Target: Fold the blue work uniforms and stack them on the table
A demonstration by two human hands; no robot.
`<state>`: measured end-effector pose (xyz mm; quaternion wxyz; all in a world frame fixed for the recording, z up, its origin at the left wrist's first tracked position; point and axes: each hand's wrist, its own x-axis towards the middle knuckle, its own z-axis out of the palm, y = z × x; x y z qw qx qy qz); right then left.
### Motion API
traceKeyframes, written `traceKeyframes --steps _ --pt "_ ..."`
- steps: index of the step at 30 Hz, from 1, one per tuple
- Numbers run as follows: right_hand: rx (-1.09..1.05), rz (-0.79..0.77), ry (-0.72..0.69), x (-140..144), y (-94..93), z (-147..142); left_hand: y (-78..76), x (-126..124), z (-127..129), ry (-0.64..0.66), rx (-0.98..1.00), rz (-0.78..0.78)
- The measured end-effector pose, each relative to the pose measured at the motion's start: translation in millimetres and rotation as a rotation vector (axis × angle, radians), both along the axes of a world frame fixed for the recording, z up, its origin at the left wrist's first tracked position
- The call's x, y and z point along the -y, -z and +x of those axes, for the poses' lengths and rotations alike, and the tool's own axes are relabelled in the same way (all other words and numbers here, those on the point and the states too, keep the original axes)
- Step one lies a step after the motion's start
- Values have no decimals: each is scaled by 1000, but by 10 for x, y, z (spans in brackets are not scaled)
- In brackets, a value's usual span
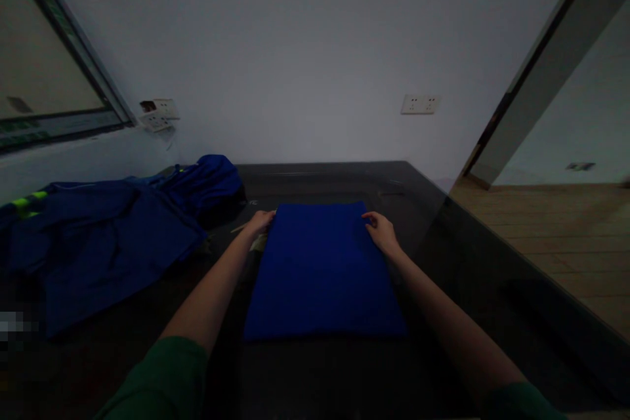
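A flat, rectangular piece of blue cloth [325, 269] lies before me on a dark, glossy table, its sides straight and its surface smooth. At its far left corner my left hand [260, 220] has its fingers closed on the edge. My right hand [382, 231] is at the far right edge, with thumb and forefinger curled together on the cloth's border. Whether the cloth is folded in layers cannot be made out in the dim light. Beside my left wrist, a thin pale stick-like thing [238, 228] shows on the table.
Rumpled dark blue garments [108, 230] with yellow-green strips are heaped on the left of the table [315, 380]. A white wall with sockets [418, 104] stands behind it. At the right, past the table edge, is a wooden floor [531, 230]; a window is at left.
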<state>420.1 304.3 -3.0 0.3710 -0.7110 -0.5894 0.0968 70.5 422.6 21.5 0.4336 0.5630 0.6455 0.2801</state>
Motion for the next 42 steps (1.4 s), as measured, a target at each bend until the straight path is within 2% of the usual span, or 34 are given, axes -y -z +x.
traceKeyframes --steps 4,9,14,19,21,23,24,26,30,33,36,38,40,42 --pt "-5 -55 12 -19 31 -27 -25 -147 88 0 58 -37" --pt "69 -68 35 -3 37 -64 26 -189 54 -24 35 38" --pt "156 -103 21 48 -17 -133 144 -217 16 -98 -136 165" --pt "378 -134 78 86 -188 -240 87 -126 103 -104 -345 348" --pt "458 -99 61 38 -237 -303 56 -38 201 -27 -486 510" --pt "481 -116 11 -34 -229 -369 72 51 309 146 -640 634" --pt "479 -151 -13 -69 -202 -399 101 90 353 236 -698 642" --pt "469 -228 -43 -121 -113 -439 191 151 398 361 -755 562" --pt "470 -238 -59 -174 56 -428 349 190 353 394 -793 424" --pt "434 -156 -59 -162 46 -378 329 195 322 359 -809 433" --pt "360 -40 -46 19 -61 -368 196 317 337 308 -832 513" --pt "329 15 -97 287 -132 -421 81 542 363 307 -845 587" --pt "324 38 -227 648 -174 -520 -27 895 389 445 -804 635" --pt "333 22 -384 1023 -173 -626 -107 1311 402 739 -702 636"
